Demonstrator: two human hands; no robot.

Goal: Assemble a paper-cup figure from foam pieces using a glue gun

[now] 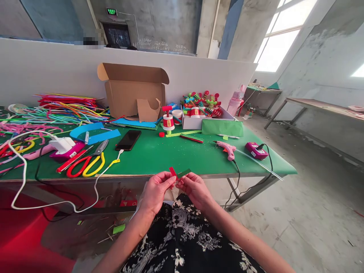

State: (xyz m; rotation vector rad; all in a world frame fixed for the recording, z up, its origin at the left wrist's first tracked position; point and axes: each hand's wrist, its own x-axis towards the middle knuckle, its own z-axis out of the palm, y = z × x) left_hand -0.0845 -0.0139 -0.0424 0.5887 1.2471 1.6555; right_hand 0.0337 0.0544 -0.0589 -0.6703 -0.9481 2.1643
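Just in front of the table's near edge, my left hand (158, 190) pinches a short red paper strip (172, 171) that sticks up from its fingertips. My right hand (196, 190) pinches a green paper strip (184, 174). The two strips meet at their lower ends between my fingertips; whether they are joined there I cannot tell. Beyond my hands, a figure made from a red-and-white paper cup (168, 122) stands on the green tabletop (159, 151), with a small red disc (161, 134) beside it.
At right lie a pink glue gun (227, 149) and a purple power socket (256, 151). Scissors (99, 153) and a phone (128, 140) lie left, with a white cable (96, 189) looping over the edge. Behind are a cardboard box (136, 93), pipe cleaners (71, 110) and a box of cup figures (193, 123).
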